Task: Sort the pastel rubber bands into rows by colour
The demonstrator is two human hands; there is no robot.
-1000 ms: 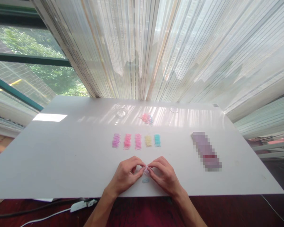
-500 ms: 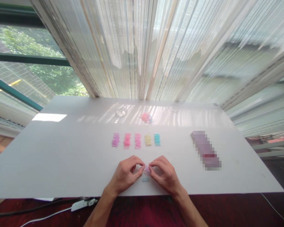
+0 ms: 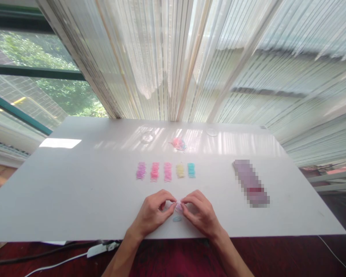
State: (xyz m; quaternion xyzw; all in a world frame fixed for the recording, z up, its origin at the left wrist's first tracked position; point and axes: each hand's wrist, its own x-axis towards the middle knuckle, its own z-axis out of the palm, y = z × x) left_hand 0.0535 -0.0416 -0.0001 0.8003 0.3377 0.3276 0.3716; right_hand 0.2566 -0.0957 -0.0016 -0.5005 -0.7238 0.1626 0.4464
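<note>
My left hand [image 3: 156,209] and my right hand [image 3: 200,211] meet over the table's near edge, each pinching thumb against forefinger. Between the fingertips is a thin, pale rubber band, mostly hidden by the fingers. Just below the pinch shows a small lilac bunch of bands [image 3: 178,207]. Closer to me lies a pale blue loop-shaped bunch [image 3: 177,219]. Beyond my hands, neat bundles stand in a row: purple [image 3: 141,171], coral pink [image 3: 155,172], light pink [image 3: 167,171], yellow [image 3: 180,171] and turquoise [image 3: 191,170].
A loose mixed heap of coloured bands [image 3: 179,144] lies farther back. A clear round container [image 3: 148,136] is left of it, and a clear disc [image 3: 212,132] right. A blurred-out oblong [image 3: 251,184] rests on the white table [image 3: 75,184]. String curtains [image 3: 173,57] hang behind.
My fingertips have drawn slightly apart since a second ago and then stayed nearly still. The curtain at the right has swayed. The bundles have not moved.
</note>
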